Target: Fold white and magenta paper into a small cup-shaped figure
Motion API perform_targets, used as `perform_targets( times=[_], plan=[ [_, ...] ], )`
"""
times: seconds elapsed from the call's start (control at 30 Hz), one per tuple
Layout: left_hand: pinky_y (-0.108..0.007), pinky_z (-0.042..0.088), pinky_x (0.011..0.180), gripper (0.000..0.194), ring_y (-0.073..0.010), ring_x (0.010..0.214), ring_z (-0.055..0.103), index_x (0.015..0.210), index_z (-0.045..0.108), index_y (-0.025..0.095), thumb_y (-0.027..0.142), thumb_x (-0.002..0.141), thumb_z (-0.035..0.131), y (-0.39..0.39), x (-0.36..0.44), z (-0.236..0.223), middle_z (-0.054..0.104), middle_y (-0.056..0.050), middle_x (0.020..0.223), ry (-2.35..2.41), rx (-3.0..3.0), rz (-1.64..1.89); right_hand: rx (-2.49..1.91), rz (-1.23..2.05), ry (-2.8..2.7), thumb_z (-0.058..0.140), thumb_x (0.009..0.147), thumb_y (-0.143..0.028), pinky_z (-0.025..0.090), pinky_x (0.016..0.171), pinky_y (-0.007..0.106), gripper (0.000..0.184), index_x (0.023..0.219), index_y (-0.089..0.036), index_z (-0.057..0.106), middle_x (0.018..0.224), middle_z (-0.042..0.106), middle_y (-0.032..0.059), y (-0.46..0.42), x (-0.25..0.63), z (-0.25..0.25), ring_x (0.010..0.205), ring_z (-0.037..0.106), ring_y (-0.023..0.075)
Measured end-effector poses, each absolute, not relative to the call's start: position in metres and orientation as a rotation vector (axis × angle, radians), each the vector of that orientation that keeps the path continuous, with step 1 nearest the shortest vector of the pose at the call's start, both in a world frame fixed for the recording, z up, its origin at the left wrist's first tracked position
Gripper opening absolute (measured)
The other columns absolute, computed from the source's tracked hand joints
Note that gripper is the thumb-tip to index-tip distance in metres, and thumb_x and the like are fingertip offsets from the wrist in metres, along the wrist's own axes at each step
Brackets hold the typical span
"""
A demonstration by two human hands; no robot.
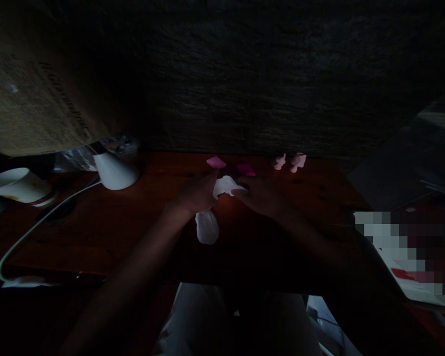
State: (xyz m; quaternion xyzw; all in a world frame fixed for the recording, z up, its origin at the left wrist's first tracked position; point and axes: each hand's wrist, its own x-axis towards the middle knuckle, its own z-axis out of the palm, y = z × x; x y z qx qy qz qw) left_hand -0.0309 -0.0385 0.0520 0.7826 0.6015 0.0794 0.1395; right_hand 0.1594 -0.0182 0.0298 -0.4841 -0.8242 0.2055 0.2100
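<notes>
Between my two hands, over the wooden table (152, 237), is a thin, soft-looking white piece (226, 185) with an uneven edge; its material is hard to tell in the dim light. My left hand (200, 192) grips its left side, fingers closed. The fingers of my right hand (257, 193) pinch its right end. Just below my left hand lies a rounded white lump (207, 227). Beyond my hands are a light pink flat piece (216, 161) and a bright magenta piece (245, 170). Farther right stand two small pale pink shapes (279, 161), (298, 161).
At the left, a lamp with a white base (116, 173) trails a white cable (40, 225). A paper cup (18, 185) stands beside it, under a large printed brown panel (40, 99). A dark brick-patterned wall (222, 84) rises behind the table. A partly pixelated pale object (411, 287) is at right.
</notes>
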Motion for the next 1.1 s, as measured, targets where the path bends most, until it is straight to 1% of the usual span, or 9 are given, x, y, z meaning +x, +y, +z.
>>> perform_targets(
  times=[0.1,0.23,0.43,0.53,0.73,0.83,0.93,1.0,1.1],
  plan=[
    [-0.042,0.047,0.104,0.065,-0.0333,0.125,0.06,0.144,0.046,0.016,0.014,0.082,0.065,-0.038,-0.03,0.052,0.061,-0.017,0.141,1.796,2.292,0.182,-1.345,0.601,-2.308,0.061,0.091,-0.025,0.041,0.068,0.027,0.018,0.1,-0.016,0.073,0.093,0.074,0.0061,-0.018,0.159,0.029,0.075,0.064,0.0159],
    [-0.04,0.048,0.104,0.05,-0.0312,0.124,0.062,0.137,0.056,0.02,0.014,0.087,0.062,-0.04,-0.023,0.055,0.064,-0.013,0.137,1.927,2.304,0.079,-1.319,0.616,-2.345,0.061,0.092,-0.023,0.04,0.068,0.026,0.019,0.104,-0.014,0.072,0.093,0.073,0.0066,-0.018,0.158,0.031,0.074,0.062,0.0152],
    [-0.039,0.051,0.1,0.039,-0.0303,0.117,0.067,0.129,0.064,0.021,0.018,0.09,0.062,-0.039,-0.021,0.059,0.07,-0.011,0.128,2.021,2.251,0.033,-1.298,0.59,-2.389,0.062,0.09,-0.022,0.038,0.066,0.026,0.015,0.096,-0.013,0.073,0.086,0.071,0.0056,-0.017,0.159,0.028,0.07,0.059,0.0144],
    [-0.039,0.053,0.096,0.032,-0.0309,0.113,0.068,0.122,0.068,0.02,0.023,0.091,0.063,-0.039,-0.022,0.059,0.072,-0.013,0.123,2.052,2.242,0.041,-1.322,0.587,-2.384,0.06,0.091,-0.023,0.038,0.066,0.027,0.016,0.096,-0.015,0.073,0.085,0.071,0.0055,-0.016,0.16,0.028,0.07,0.06,0.0148],
    [-0.041,0.054,0.087,0.024,-0.0339,0.105,0.07,0.108,0.073,0.014,0.022,0.09,0.059,-0.038,-0.019,0.057,0.073,-0.019,0.114,2.123,2.242,0.027,-1.354,0.556,-2.423,0.06,0.092,-0.024,0.039,0.067,0.027,0.018,0.098,-0.014,0.073,0.092,0.074,0.0081,-0.019,0.157,0.03,0.075,0.063,0.0163],
    [-0.039,0.053,0.084,0.027,-0.0311,0.097,0.071,0.102,0.074,0.014,0.03,0.094,0.054,-0.034,-0.028,0.057,0.075,-0.016,0.105,1.995,2.26,0.162,-1.394,0.544,-2.418,0.059,0.092,-0.025,0.04,0.067,0.027,0.019,0.097,-0.014,0.074,0.092,0.074,0.0084,-0.019,0.156,0.031,0.075,0.063,0.0172],
    [-0.031,0.053,0.077,0.031,-0.0228,0.086,0.071,0.101,0.074,0.018,0.041,0.092,0.056,-0.027,-0.047,0.06,0.077,-0.007,0.096,1.59,2.22,0.314,-1.501,0.56,-2.366,0.058,0.091,-0.025,0.042,0.069,0.028,0.022,0.103,-0.015,0.075,0.095,0.075,0.0091,-0.016,0.159,0.033,0.079,0.066,0.0196],
    [-0.029,0.054,0.079,0.034,-0.0204,0.092,0.071,0.114,0.071,0.019,0.04,0.091,0.056,-0.023,-0.062,0.063,0.076,-0.005,0.108,1.351,2.173,0.463,-1.55,0.576,-2.322,0.059,0.09,-0.026,0.043,0.072,0.029,0.026,0.108,-0.016,0.075,0.101,0.076,0.0094,-0.013,0.163,0.034,0.084,0.067,0.0215],
    [-0.035,0.053,0.095,0.037,-0.0224,0.111,0.067,0.121,0.068,0.016,0.032,0.089,0.057,-0.02,-0.081,0.068,0.07,-0.009,0.127,1.194,2.2,0.564,-1.534,0.582,-2.316,0.059,0.091,-0.027,0.044,0.076,0.029,0.028,0.111,-0.017,0.075,0.105,0.076,0.0091,-0.009,0.17,0.034,0.09,0.068,0.0225]
  ],
)
